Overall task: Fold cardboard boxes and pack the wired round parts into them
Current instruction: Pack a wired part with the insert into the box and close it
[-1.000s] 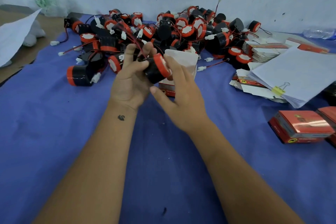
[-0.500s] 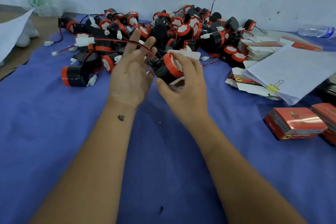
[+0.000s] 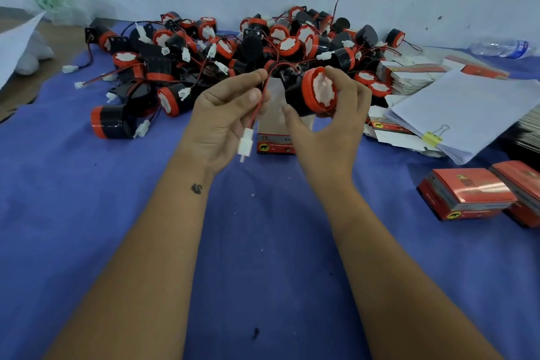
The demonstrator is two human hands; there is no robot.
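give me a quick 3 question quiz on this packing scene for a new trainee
1. True or false: the right hand grips a black round part with a red cap.
2. What does the left hand pinch? A) a yellow binder clip B) the part's red wire with a white plug hanging from it C) a closed red box
3. Fill in: the open white and red cardboard box stands on the blue ____, behind the hands.

Key: 1 true; 2 B; 3 cloth
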